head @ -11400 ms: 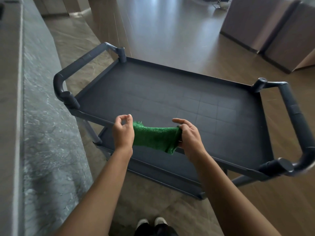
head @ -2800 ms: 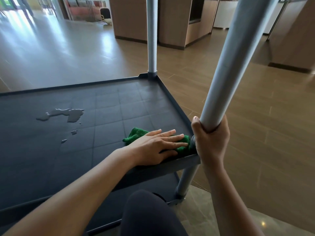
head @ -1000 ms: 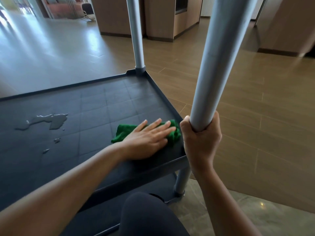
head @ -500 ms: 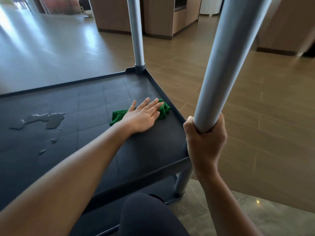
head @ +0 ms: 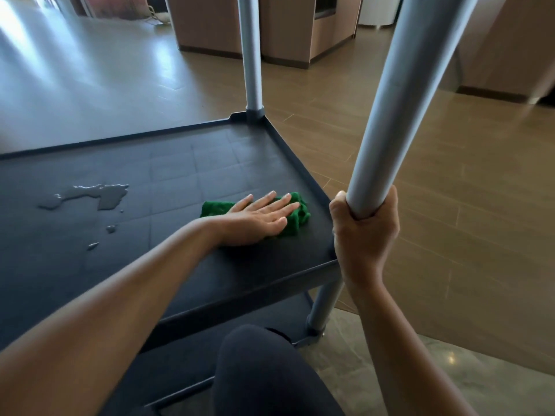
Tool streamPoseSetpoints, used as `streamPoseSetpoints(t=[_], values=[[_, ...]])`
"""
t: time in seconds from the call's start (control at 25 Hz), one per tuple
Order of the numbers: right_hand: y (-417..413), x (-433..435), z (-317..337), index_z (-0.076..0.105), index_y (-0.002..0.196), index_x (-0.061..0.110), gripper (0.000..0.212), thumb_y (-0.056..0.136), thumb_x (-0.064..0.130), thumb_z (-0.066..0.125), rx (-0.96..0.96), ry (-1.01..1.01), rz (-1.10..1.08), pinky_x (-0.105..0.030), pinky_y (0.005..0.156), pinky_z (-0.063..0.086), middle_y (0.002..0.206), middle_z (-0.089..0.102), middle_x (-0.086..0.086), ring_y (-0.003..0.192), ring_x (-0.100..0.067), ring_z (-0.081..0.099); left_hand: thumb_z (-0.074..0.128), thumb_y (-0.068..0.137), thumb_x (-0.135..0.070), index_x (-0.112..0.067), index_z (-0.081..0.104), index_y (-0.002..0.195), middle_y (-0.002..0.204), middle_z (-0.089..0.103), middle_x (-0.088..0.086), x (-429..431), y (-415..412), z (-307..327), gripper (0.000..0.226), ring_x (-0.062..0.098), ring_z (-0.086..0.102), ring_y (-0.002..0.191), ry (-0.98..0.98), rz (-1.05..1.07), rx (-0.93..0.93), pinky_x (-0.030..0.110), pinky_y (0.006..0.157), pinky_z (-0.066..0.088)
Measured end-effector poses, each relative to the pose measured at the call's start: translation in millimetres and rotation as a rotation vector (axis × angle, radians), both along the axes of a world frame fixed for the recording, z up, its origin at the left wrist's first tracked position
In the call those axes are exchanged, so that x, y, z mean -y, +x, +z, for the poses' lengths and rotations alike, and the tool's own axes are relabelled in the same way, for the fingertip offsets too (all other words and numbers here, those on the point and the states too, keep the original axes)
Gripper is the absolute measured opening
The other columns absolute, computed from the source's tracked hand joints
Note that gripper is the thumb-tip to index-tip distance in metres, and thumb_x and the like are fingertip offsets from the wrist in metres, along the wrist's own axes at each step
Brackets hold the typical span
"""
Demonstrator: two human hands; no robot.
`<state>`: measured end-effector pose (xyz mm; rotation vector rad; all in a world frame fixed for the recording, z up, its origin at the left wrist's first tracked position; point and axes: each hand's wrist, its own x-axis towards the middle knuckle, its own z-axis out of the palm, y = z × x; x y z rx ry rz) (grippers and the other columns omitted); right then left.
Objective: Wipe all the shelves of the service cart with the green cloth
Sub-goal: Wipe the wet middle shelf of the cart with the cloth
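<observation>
Under flat left hand (head: 258,219), green cloth (head: 299,221), near right hand (head: 365,232) on post (head: 390,115).

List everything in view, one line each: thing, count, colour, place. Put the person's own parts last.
dark shelf: one, black, fills the left and centre
lower shelf: one, black, under the dark shelf
green cloth: one, green, bunched near the dark shelf's right rim
puddle: one, clear, left part of the dark shelf, small drops beside it
near post: one, grey, near right corner
far post: one, grey, far right corner
floor: brown, around the cart
cabinets: brown, background
knee: one, dark trousers, bottom centre
left hand: flat on the green cloth
right hand: grips the near post
</observation>
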<state>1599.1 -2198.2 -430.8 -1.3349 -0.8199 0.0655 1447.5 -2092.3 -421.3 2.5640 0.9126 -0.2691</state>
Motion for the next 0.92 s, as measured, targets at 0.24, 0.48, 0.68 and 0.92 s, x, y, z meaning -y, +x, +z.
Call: streamPoseSetpoints(t=[0.24,0.48,0.68,0.92], values=[[-10.6,5.4,2.1,0.039,0.119,0.009,0.052,0.075,0.017,0.066,0.113,0.036,-0.093,-0.045,0.064,0.052,0.105,0.053,-0.015,0.083,-0.031,0.059,-0.003,0.095,-0.049,-0.045,-0.016,0.142,0.152,-0.025,-0.024,72.4,-48.4,4.5,0.049,-0.003,-0.032,0.135,-0.053,-0.046,-0.047,0.031,0.115,-0.02],[-55.9,18.8,-5.8,0.048,0.114,0.009,0.037,0.079,0.007,0.059,0.578,0.302,-0.19,-0.037,0.092,0.04,0.111,0.054,-0.016,0.106,-0.024,0.047,-0.009,0.079,-0.062,-0.058,-0.015,0.131,0.145,-0.02,-0.037,92.9,-71.0,-2.3,0.053,-0.012,-0.029,0.133,-0.08,0.064,0.045,0.028,0.114,-0.021],[-67.8,-2.4,-1.0,0.059,0.121,0.009,0.03,0.092,0.01,0.049,0.641,-0.261,0.311,-0.038,0.094,0.045,0.116,0.062,-0.008,0.109,-0.022,0.056,0.016,0.102,-0.045,-0.059,0.015,0.135,0.142,0.004,-0.04,81.2,-69.2,-5.0,0.036,-0.01,-0.004,0.14,-0.015,0.119,0.227,0.026,0.118,-0.006],[-61.6,-12.9,-6.7,0.038,0.142,0.024,0.046,0.101,0.041,0.027,0.45,-0.634,0.411,-0.042,0.107,0.037,0.141,0.049,-0.001,0.131,-0.019,0.043,0.009,0.097,-0.058,-0.056,-0.008,0.139,0.142,-0.017,-0.041,60.6,-78.4,-16.9,0.045,-0.011,-0.027,0.135,0.136,-0.087,0.117,0.025,0.11,-0.026]])
